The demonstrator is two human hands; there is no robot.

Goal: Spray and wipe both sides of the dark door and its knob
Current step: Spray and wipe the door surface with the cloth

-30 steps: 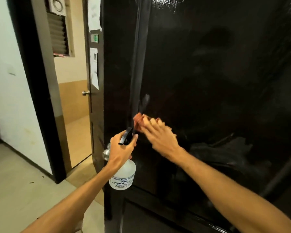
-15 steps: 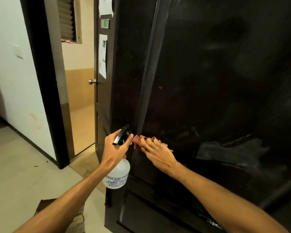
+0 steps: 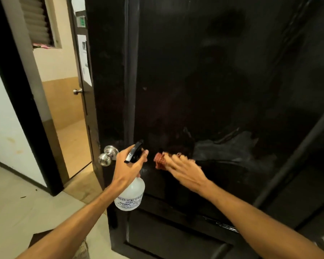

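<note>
Left hand (image 3: 128, 165) grips the spray bottle (image 3: 131, 195) by the knob (image 3: 108, 156), centre-left, while the right hand (image 3: 183, 169) presses the cloth (image 3: 159, 161) flat-fingered on the dark door (image 3: 204, 81) mid-frame; firm overlapping strokes should serve.

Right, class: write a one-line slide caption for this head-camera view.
Left hand holds spray bottle; right hand presses red cloth against the dark door.
</note>
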